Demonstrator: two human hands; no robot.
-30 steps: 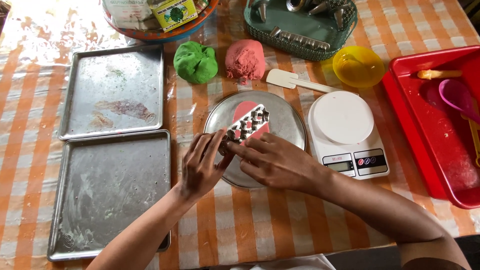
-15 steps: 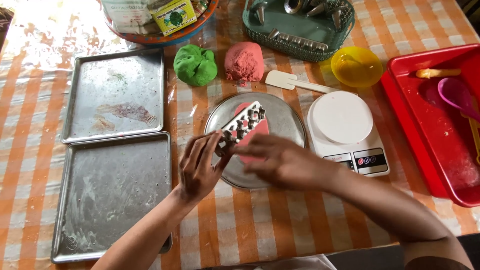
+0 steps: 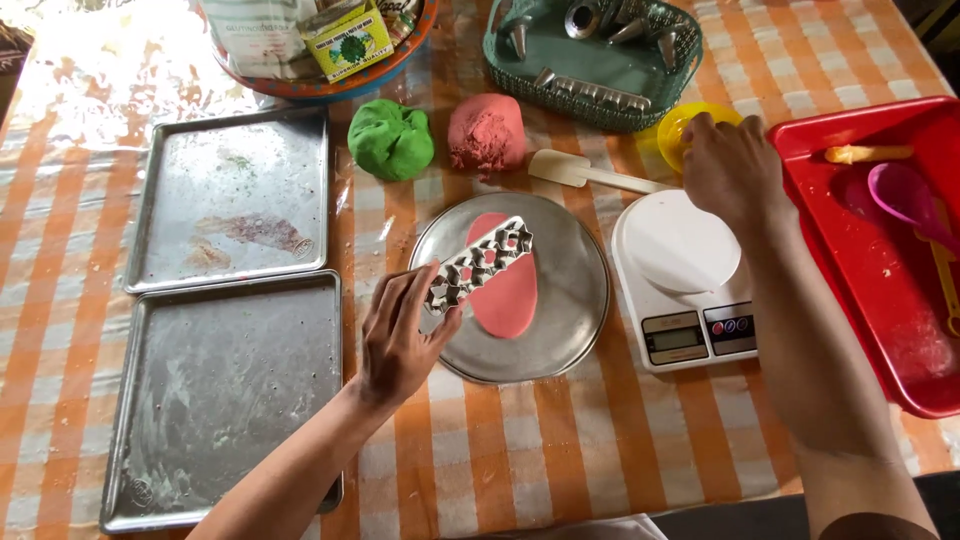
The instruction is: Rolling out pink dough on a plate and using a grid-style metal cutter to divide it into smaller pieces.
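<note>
Over the round plate (image 3: 575, 330), the left hand (image 3: 400, 340) grips a metal cutter (image 3: 478, 266); right hand (image 3: 730, 165) dips loosely curled into the yellow bowl (image 3: 680, 125).

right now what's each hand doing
left hand: shut on the metal cutter strip
right hand: reaching into the yellow bowl; grip cannot be told

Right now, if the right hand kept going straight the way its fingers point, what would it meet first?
The right hand points up and left at the small yellow bowl. Its fingers are already at the rim, so the bowl comes first, though actual contact is unclear from this view.
</note>
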